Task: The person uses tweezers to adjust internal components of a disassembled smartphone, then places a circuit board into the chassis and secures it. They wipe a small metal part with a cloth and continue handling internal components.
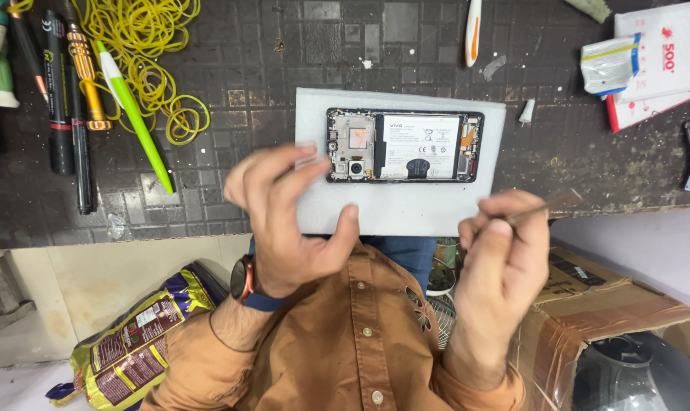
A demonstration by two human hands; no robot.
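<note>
An opened phone (404, 145) with its back cover off lies on a white foam sheet (406, 205), showing a white battery and a circuit board. My left hand (288, 213) is raised just left of the phone, fingers apart and blurred, holding nothing that I can see. My right hand (501, 243) hovers at the sheet's near right corner, pinching thin metal tweezers (547, 204) that point up and right. A watch with a blue strap sits on my left wrist.
On the dark mat (284, 68), at the far left, lie screwdrivers (82, 65), black pens, a green pen (135, 114) and yellow rubber bands (151, 53). White and red boxes (657, 61) sit at the far right. A cardboard box (604, 320) and a snack bag (132, 342) stand below.
</note>
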